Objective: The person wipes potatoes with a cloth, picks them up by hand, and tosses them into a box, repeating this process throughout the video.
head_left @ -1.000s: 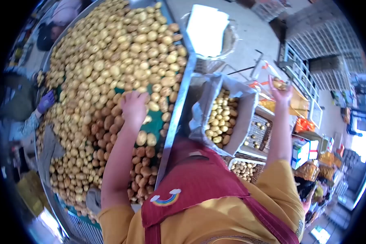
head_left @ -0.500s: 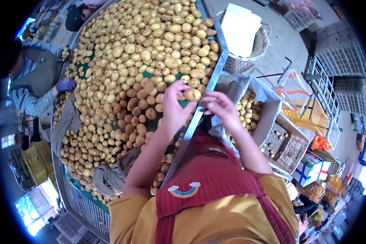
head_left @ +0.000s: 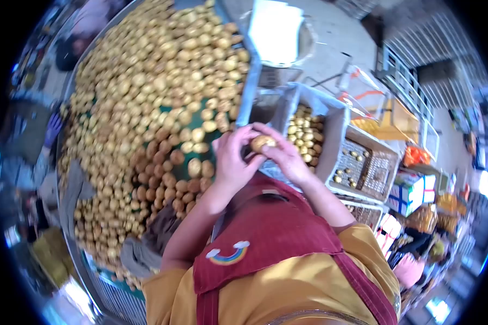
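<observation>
A brownish-yellow potato [head_left: 262,143] is between my hands, in front of the apron bib. My right hand [head_left: 287,154] grips it, fingers over the top and thumb below. Close against its left side is my left hand [head_left: 234,157], thumb and fingers apart with a dark gap between them; blur hides whether its tips touch the potato. Left of my hands, many loose potatoes [head_left: 146,70] cover a metal-edged sorting table [head_left: 250,81]. Browner ones [head_left: 165,168] form a patch near my left forearm. Right of my hands, a lined crate [head_left: 335,138] holds more potatoes [head_left: 303,135].
A crate [head_left: 382,176] with a few small potatoes stands beyond the lined one. White sheets [head_left: 275,32] top a round basket at the back. Grey cloths [head_left: 141,254] lie on the potatoes. Across the table is a co-worker's purple-gloved hand [head_left: 53,129].
The potato has moved from my left hand over the table edge into my right hand's grip, nearer my body. My view has swung right. The co-worker's gloved hand is raised differently.
</observation>
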Motion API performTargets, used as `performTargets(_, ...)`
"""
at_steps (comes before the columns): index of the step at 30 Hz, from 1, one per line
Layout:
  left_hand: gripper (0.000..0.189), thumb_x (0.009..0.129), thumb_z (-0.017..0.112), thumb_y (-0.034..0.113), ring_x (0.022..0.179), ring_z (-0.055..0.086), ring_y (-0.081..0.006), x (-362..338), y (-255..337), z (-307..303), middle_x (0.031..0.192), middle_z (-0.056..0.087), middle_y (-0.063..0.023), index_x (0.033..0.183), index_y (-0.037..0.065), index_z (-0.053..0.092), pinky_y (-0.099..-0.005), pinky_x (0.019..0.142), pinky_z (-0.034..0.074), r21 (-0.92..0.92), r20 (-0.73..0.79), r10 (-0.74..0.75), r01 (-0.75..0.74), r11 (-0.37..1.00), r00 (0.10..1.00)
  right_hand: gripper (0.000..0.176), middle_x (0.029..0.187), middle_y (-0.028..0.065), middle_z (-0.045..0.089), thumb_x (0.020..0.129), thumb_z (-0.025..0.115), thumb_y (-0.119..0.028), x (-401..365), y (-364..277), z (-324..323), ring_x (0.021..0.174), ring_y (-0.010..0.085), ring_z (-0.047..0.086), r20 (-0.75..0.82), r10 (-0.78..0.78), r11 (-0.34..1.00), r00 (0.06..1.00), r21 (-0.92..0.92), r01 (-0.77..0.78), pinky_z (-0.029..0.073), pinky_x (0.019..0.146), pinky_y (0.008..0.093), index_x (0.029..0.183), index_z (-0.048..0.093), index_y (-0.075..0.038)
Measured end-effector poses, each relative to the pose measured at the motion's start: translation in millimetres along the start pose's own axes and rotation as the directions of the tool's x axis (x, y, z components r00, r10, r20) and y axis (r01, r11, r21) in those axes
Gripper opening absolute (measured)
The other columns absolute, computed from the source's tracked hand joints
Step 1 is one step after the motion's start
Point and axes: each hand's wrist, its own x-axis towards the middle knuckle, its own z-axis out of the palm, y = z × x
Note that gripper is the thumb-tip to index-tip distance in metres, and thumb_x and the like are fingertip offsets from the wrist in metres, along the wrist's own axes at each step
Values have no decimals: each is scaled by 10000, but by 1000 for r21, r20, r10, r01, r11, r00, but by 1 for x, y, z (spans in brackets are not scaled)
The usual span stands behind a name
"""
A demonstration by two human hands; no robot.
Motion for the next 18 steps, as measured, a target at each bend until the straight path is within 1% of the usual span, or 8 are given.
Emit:
performTargets(3,689,709,854,152,1047,624,-234,-2,6,-6,1090,720,-23,1317,84,538,-419,946,384,2,77,18,-18,1000,997,421,1182,55,624,1019,566,-93,-18,-5,3,954,128,627,-42,-60,998,997,-11,59,530,846,284,1424,462,-39)
performTargets(5,592,754,782,96,1080,602,-268,-7,3,-14,1096,708,-42,1300,85,553,-439,956,388,28,145,-1,-3,1000,989,343,1033,68,608,985,593,-80,-32,-16,1,932,159,630,-174,-137,973,975,-209,99,526,803,297,1319,517,-62)
performTargets(8,557,793,741,155,1105,559,-311,-25,-14,-37,1203,656,-89,1312,85,552,-453,953,395,225,231,-86,33,974,969,415,1120,127,607,853,602,1,-63,-21,-50,1066,291,611,-294,-519,478,803,-879,-13,513,899,396,1264,564,-41)
performTargets(11,586,793,743,158,1197,527,-340,-50,-37,-65,1305,607,-118,1340,69,552,-452,1037,386,324,169,-183,121,938,968,442,1203,170,612,797,624,26,-112,-16,-143,1118,323,599,-443,-615,435,653,-881,-188,474,987,427,1235,617,-31)
performTargets(12,610,807,740,192,1248,501,-343,-57,-46,-75,1374,576,-126,1372,67,544,-455,1070,370,330,150,-170,112,937,974,512,1275,188,593,808,657,0,-130,-21,-174,1209,363,563,-405,-607,271,684,-914,-301,442,1048,469,1313,582,-36)
performTargets(13,630,820,739,234,1304,475,-341,-62,-52,-86,1440,534,-128,1399,81,545,-453,1105,349,379,155,-193,122,917,969,666,1398,201,531,822,727,-96,-145,-24,-189,1319,408,487,-252,-646,-83,721,-915,-394,394,1105,506,1441,485,-60)
performTargets(15,659,829,736,264,1371,428,-340,-69,-60,-102,1496,480,-130,1436,103,535,-454,1136,324,489,119,-209,126,863,971,937,1588,239,327,816,794,-291,-155,-36,-187,1441,453,350,-467,-550,-72,692,-799,-596,310,1170,551,1589,291,-123)
performTargets(18,715,849,727,333,1464,337,-352,-63,-75,-118,1580,384,-139,1494,139,487,-512,1179,260,596,136,-234,109,796,963,874,1593,242,343,858,768,-302,-116,-35,-172,1479,428,318,-308,-485,-82,819,-916,-394,280,1195,536,1587,320,-126)
